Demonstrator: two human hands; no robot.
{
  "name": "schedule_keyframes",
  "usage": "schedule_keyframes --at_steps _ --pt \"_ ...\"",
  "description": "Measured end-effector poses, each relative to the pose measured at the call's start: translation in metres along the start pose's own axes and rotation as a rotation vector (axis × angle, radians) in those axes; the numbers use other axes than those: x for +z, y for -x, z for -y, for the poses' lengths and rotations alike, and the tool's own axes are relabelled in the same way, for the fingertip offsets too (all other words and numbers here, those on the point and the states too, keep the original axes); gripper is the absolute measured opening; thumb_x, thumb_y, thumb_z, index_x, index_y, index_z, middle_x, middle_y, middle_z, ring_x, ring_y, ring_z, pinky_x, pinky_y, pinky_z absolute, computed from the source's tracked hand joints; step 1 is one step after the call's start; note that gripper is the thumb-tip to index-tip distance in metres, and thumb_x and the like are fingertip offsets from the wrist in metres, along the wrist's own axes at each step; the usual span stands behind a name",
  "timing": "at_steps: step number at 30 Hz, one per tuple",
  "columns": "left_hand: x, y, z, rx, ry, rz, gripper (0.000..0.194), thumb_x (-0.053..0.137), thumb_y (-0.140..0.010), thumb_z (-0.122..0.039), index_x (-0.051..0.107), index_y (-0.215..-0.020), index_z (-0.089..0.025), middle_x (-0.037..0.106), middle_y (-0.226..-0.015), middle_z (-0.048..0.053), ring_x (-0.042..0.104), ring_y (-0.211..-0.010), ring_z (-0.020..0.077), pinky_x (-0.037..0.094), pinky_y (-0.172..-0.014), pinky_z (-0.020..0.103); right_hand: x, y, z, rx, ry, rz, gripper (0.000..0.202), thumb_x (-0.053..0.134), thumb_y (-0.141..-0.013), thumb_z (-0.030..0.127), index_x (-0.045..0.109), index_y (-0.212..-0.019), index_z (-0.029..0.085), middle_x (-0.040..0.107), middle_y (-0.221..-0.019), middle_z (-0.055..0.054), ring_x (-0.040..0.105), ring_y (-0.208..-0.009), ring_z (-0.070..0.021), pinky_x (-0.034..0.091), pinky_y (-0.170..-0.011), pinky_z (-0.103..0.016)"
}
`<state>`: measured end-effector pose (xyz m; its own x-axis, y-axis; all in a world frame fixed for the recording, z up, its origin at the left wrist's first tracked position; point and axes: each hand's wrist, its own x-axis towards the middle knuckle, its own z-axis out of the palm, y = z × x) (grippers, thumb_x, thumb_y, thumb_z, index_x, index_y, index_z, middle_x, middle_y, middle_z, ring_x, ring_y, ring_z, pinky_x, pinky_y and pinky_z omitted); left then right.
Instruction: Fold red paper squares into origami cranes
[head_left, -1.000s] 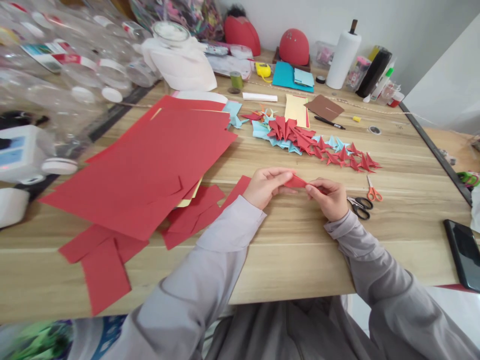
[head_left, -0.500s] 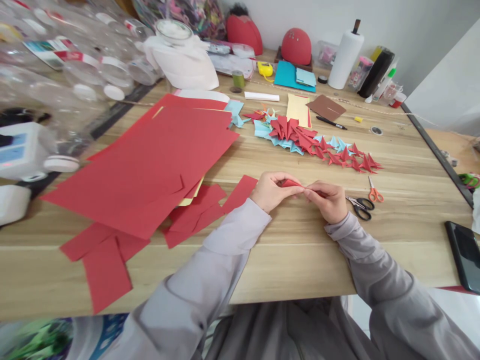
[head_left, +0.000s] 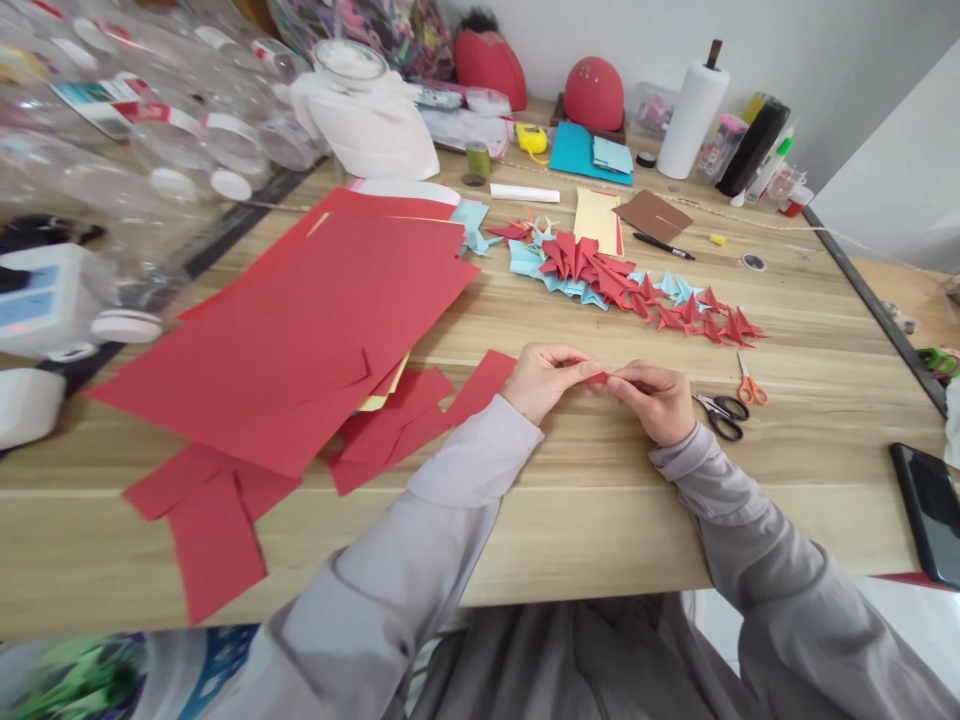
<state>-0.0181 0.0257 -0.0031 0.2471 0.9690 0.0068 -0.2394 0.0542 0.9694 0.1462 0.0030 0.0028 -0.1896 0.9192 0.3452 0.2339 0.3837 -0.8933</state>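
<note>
My left hand (head_left: 551,379) and my right hand (head_left: 654,398) pinch a small folded piece of red paper (head_left: 598,377) between them, above the middle of the table. Most of that paper is hidden by my fingers. Beyond my hands lies a row of folded red paper stars (head_left: 600,272), with folded light-blue paper pieces (head_left: 559,283) among them. Black-handled scissors (head_left: 723,414) rest beside my right hand, with orange-handled scissors (head_left: 751,384) just past them. Left of my left hand, cut red paper pieces (head_left: 480,388) lie flat.
Large red paper sheets (head_left: 292,330) cover the table's left part. Plastic bottles (head_left: 165,130) crowd the far left. A phone (head_left: 930,510) lies at the right edge. Toward the back are a yellow tape measure (head_left: 531,138), a white roll (head_left: 691,118) and a black pen (head_left: 664,246).
The red paper has turned slightly between my fingers, and my left thumb and fingers have shifted on it. My right hand stays nearly where it was.
</note>
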Motion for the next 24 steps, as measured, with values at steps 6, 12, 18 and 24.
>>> schedule_keyframes --at_steps 6,12,18,24 --pt "0.0017 -0.0015 -0.0041 -0.072 0.182 0.014 0.039 0.07 -0.066 -0.048 0.069 -0.064 -0.009 0.067 -0.059 0.008 0.063 -0.057 0.0156 0.05 -0.052 0.025 0.0005 0.0005 -0.0034 -0.001 -0.011 -0.041 0.011 0.065 -0.076 0.027 0.071 -0.072 0.018 0.062 -0.059 -0.001 0.053 -0.055 -0.0114 0.043 -0.054 -0.026" --pt "0.0011 -0.0013 -0.0041 -0.045 0.164 -0.049 0.034 0.079 -0.056 -0.04 0.07 -0.07 -0.011 0.07 -0.069 0.006 0.064 -0.065 0.0163 0.053 -0.057 0.027 -0.0009 0.0002 -0.0064 -0.048 0.027 -0.077 0.009 0.064 -0.077 0.024 0.071 -0.075 0.019 0.063 -0.061 -0.001 0.055 -0.057 -0.0118 0.044 -0.054 -0.026" --pt "-0.0041 -0.0004 0.0019 0.009 -0.138 0.009 0.024 0.08 -0.056 -0.03 0.073 -0.073 -0.014 0.069 -0.063 0.003 0.06 -0.059 0.0123 0.049 -0.063 0.026 -0.0008 0.0004 -0.0019 -0.123 0.081 -0.014 0.009 0.064 -0.078 0.023 0.072 -0.079 0.019 0.069 -0.073 -0.005 0.062 -0.066 -0.0148 0.049 -0.062 -0.029" --pt "-0.0053 -0.0006 0.0012 0.103 -0.191 0.055 0.018 0.076 -0.063 -0.032 0.073 -0.069 -0.015 0.069 -0.068 0.003 0.059 -0.063 0.0124 0.046 -0.064 0.025 -0.0003 0.0005 -0.0028 -0.138 0.096 -0.022 0.008 0.065 -0.077 0.022 0.072 -0.078 0.019 0.069 -0.073 -0.005 0.062 -0.067 -0.015 0.049 -0.062 -0.029"
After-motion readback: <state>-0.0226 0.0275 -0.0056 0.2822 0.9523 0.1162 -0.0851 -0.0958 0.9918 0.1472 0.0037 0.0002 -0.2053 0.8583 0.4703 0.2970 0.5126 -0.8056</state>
